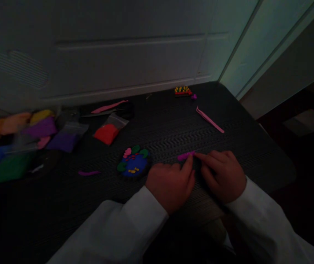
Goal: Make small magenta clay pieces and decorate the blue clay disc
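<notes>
Counter: dark, grained top (159,121) carrying all the pieces, set against a pale panelled wall.
Left hand: the left hand (170,183) has its index fingertip down on the purple piece, other fingers curled; whether its grip is closed on the piece or only pressing, I cannot tell.
Right hand: the right hand (223,174) brings its index fingertip to the far end of the same piece; its grip looks loose, but contact is too dim to settle.
Bags: a heap of coloured bags at the left, green (12,167) and purple (43,126) among them; a red bag (106,134) lies nearer the middle.
Blue disc: the dark-rimmed disc (136,164) sits just beside the left hand, already bearing green pads, a pink flower and small red and yellow bits; it looks well advanced.
Tweezers: pink tweezers (210,120) lie beyond the right hand, untouched.
Purple piece: the purple piece (186,156) is on the counter under the fingertips, its shaping seemingly unfinished.
Purple strip: a thin curved strip (89,173) lies apart, left of the disc, joined to nothing.
Bead cluster: yellow, green and red beads (183,91) near the back edge.
Purple lump: a tiny lump (193,96) beside them.
</notes>
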Motion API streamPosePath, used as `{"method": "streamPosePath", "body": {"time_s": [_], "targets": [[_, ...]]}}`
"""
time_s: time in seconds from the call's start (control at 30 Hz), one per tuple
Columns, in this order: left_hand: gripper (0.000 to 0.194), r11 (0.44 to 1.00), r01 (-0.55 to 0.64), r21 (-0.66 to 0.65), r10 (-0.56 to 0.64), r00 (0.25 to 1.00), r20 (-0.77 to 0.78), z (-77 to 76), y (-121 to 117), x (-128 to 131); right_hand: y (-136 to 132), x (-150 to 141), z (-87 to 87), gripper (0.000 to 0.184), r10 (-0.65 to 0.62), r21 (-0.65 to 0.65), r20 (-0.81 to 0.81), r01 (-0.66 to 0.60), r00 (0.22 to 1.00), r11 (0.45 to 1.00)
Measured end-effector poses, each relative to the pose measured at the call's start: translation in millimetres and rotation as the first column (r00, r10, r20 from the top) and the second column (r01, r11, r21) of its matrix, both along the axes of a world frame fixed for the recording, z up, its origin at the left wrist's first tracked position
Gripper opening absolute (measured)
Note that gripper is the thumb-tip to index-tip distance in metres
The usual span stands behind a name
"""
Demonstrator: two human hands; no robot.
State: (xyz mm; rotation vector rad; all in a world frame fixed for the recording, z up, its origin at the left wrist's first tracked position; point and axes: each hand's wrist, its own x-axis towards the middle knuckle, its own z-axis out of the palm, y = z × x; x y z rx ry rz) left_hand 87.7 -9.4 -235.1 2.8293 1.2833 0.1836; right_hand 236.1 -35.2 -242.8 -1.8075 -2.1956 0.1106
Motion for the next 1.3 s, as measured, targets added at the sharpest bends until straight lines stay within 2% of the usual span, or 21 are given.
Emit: {"method": "streamPosePath", "body": {"time_s": [0.33,0.53,0.77,1.3], "targets": [[0.042,1.000,-0.012,-0.010,0.012,0.999,0.030,-1.2,-0.2,0.4,0.7,-0.7,-0.5,0.033,0.031,0.015,-0.003,-0.031,1.000,0.999],[0.041,1.000,-0.004,-0.013,0.004,1.000,0.006,-0.7,0.3,0.3,0.6,-0.8,0.0,0.034,0.025,-0.018,-0.002,-0.025,1.000,1.000],[0.041,1.000,0.002,0.003,-0.002,1.000,0.011,-0.9,-0.2,-1.3,-0.1,1.5,-1.6,0.031,-0.016,0.048,-0.013,0.017,1.000,0.999],[0.041,1.000,0.001,-0.011,-0.001,1.000,0.007,-1.2,-0.4,-1.6,0.3,-1.0,-0.8,0.034,0.006,-0.005,0.008,-0.006,1.000,1.000]]}}
